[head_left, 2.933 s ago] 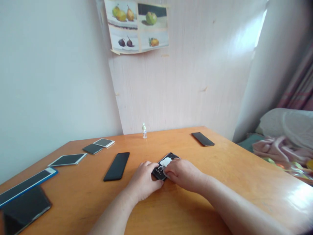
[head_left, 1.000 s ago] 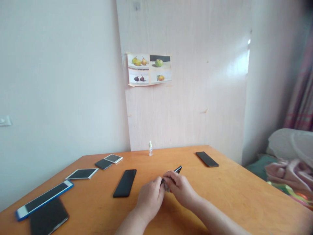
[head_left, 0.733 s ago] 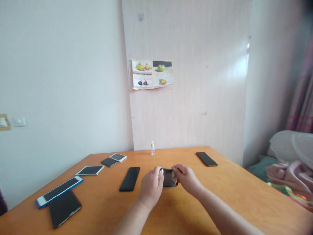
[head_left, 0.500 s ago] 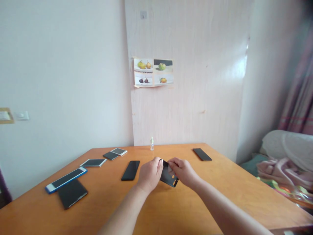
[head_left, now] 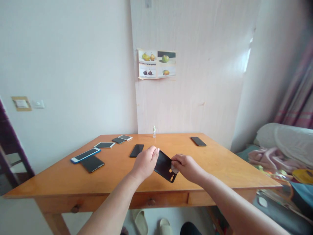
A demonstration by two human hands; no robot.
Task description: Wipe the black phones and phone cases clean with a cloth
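Note:
A black phone (head_left: 164, 165) is held tilted above the near part of the wooden table (head_left: 220, 166), its back facing me. My left hand (head_left: 145, 162) grips its left edge with curled fingers. My right hand (head_left: 187, 167) pinches its right edge, with a small white cloth or pad (head_left: 174, 168) pressed under the fingers against the phone.
Several phones lie on the table: a black one (head_left: 137, 150), a blue-edged one (head_left: 85, 155), a dark one (head_left: 92, 163), white ones (head_left: 104, 144) at the left and one (head_left: 198, 141) at the far right. A small bottle (head_left: 154, 131) stands by the wall. A bed with bedding (head_left: 278, 153) is on the right. Slippers (head_left: 151, 225) lie under the table.
The phone, lying on the table under both hands earlier, has been lifted and turned over so its back faces me. The view has pulled back and the table's front edge now shows.

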